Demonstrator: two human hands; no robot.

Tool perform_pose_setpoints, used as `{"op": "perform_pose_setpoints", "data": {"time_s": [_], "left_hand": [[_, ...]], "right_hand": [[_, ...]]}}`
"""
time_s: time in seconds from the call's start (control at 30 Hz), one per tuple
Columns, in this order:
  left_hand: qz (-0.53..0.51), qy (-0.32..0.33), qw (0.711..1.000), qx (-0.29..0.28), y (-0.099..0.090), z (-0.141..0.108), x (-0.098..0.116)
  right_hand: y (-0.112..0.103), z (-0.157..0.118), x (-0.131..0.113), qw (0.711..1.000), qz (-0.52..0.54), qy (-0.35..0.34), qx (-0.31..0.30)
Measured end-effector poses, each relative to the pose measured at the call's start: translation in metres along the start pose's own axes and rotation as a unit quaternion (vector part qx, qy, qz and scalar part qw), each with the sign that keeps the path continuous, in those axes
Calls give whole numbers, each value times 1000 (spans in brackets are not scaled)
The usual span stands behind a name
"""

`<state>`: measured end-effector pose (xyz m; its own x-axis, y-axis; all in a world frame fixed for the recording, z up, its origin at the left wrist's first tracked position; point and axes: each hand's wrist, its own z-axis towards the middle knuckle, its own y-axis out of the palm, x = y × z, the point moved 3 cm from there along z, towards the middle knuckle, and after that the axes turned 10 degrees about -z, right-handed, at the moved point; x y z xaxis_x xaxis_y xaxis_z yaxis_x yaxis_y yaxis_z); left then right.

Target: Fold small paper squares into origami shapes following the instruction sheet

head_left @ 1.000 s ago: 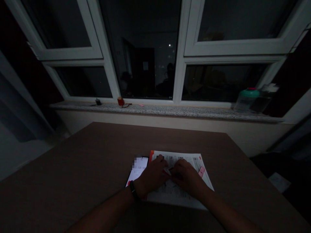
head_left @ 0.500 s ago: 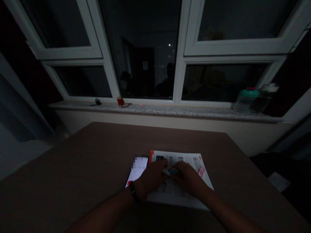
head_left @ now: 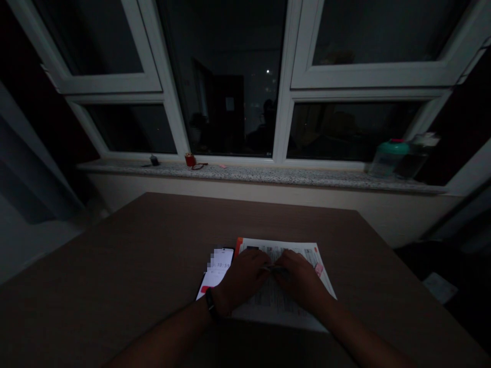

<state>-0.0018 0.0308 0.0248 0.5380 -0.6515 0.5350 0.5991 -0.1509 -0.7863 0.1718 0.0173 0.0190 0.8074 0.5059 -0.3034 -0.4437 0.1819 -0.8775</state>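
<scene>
My left hand (head_left: 245,276), with a dark band (head_left: 210,302) on its wrist, is closed over a printed booklet (head_left: 286,312) with an orange corner. Facing it, my right hand (head_left: 301,276) is closed too. Between the fingertips of both hands is a small, thin, pale and dark item (head_left: 273,267); its kind is too dim and too covered to make out. A pink object (head_left: 318,269) lies on the booklet's right side, partly behind my right hand. Left of the booklet lies a lit phone (head_left: 217,268), partly hidden by my left hand.
The brown table (head_left: 172,235) reaches toward a speckled windowsill (head_left: 245,174). On the sill stand a small red jar (head_left: 190,160), a small dark bottle (head_left: 154,160) and, at the right, a clear container with a teal lid (head_left: 391,151). Dark window panes rise behind.
Both hands have turned slightly and drawn closer together around the small item. Its teal and white face, visible before, now shows only as a thin edge.
</scene>
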Motion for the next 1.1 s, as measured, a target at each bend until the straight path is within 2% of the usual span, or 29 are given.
{"op": "perform_pose_setpoints", "data": {"time_s": [0.17,0.27,0.37,0.53,0.7,0.93,1.1], "left_hand": [[47,25,999,-7,-2,1,7],[77,41,995,-45,0,1,9],[90,54,991,-84,3,1,10],[109,64,985,-117,8,0,10],[116,23,988,-95,9,-1,-1],[100,15,989,-107,13,-2,-5],[62,0,994,-91,12,-2,-3]], "right_hand": [[-5,-3,-3,994,-90,-54,19],[1,-3,0,983,-155,-91,16],[8,-3,5,979,-174,-109,-5],[10,-6,11,985,-134,-80,-70],[2,-9,9,994,-64,-71,-60],[1,-8,6,990,-87,-86,-68],[5,-6,9,993,-88,-40,-64]]}}
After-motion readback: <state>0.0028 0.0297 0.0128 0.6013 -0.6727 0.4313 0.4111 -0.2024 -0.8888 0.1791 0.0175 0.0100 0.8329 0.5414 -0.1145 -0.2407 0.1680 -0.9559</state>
